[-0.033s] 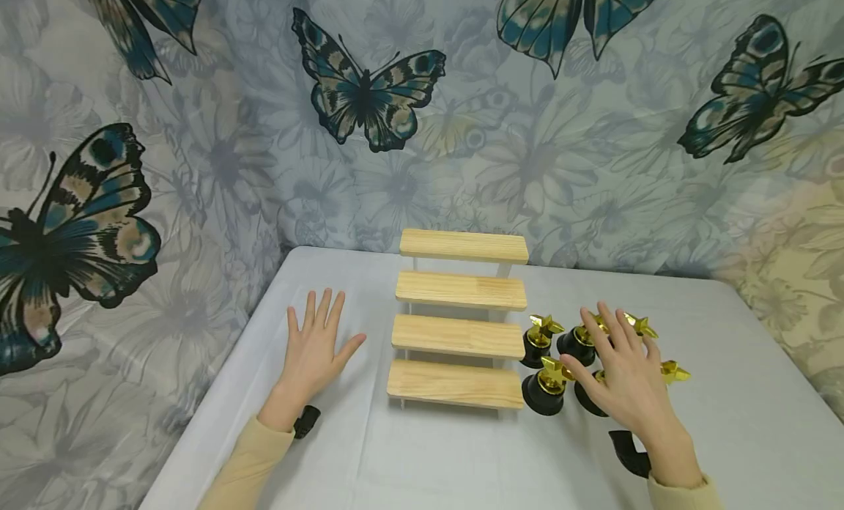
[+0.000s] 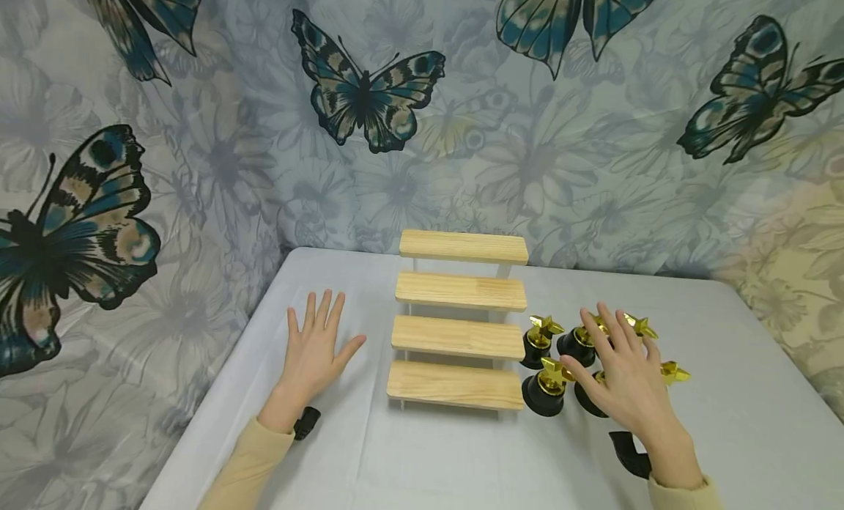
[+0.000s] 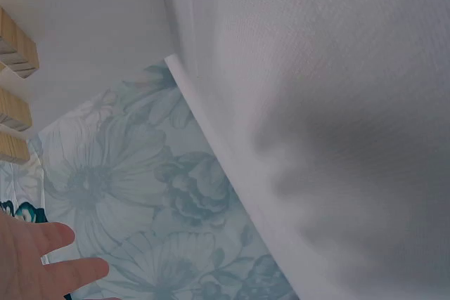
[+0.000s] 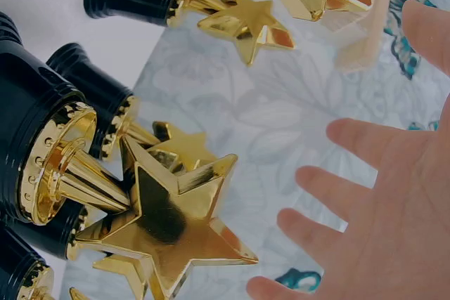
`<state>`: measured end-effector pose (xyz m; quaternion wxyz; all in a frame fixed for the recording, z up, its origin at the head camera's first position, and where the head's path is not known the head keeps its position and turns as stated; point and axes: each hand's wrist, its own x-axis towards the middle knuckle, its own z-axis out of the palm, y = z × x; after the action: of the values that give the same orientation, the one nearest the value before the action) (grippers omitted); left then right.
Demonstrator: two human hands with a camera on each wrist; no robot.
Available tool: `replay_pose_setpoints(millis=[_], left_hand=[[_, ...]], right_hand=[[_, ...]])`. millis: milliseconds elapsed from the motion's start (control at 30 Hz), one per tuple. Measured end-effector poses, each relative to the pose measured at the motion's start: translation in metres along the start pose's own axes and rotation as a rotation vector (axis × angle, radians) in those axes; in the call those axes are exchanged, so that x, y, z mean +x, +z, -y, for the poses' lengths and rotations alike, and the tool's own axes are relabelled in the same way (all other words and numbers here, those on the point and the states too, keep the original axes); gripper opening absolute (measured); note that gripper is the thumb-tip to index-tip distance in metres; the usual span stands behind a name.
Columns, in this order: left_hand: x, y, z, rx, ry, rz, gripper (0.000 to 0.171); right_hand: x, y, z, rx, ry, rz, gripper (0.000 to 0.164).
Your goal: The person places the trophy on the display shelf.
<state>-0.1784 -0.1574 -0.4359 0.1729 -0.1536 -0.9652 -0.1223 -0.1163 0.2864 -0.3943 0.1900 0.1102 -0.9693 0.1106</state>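
Note:
My left hand [image 2: 315, 352] is held over the left part of the white table, fingers spread and straight, nothing in it. In the left wrist view, some of its fingers [image 3: 77, 272] show at the lower left, above the table's edge. Over several gold star trophies with black bases, my right hand [image 2: 629, 382] is also spread and holds nothing. It partly hides some of them in the head view. One star trophy [image 2: 544, 387] stands left of the thumb, beside the rack. From the right wrist, a large gold star [image 4: 172, 223] appears close to the fingertips.
A stepped rack [image 2: 458, 338] with wooden shelves stands between the hands. White cloth covers the table [image 2: 428, 459]. Behind and to the left hangs a floral backdrop with printed butterflies [image 2: 369, 92]. Black straps [image 2: 629, 455] are at both wrists.

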Motion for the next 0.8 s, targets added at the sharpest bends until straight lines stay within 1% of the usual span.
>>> replay_pose_setpoints(millis=[300,433,567,667,800], left_hand=[[0.0,0.003,-0.002,-0.011,0.005,0.006,0.08],[-0.001,0.002,-0.003,-0.043,-0.001,0.002,0.078],[-0.002,0.002,-0.006,-0.093,0.0,-0.015,0.074],[-0.002,0.0,-0.008,-0.122,0.014,-0.05,0.07],[0.0,-0.004,-0.015,-0.174,0.048,-0.116,0.062]], right_hand=[[0.002,0.002,-0.002,0.003,0.015,-0.005,0.078],[0.0,0.001,-0.002,0.01,0.013,-0.011,0.077],[-0.001,0.0,-0.003,0.031,0.005,-0.029,0.074],[-0.001,-0.001,-0.002,0.06,-0.013,-0.074,0.069],[0.001,-0.004,0.0,0.109,-0.05,-0.167,0.059]])
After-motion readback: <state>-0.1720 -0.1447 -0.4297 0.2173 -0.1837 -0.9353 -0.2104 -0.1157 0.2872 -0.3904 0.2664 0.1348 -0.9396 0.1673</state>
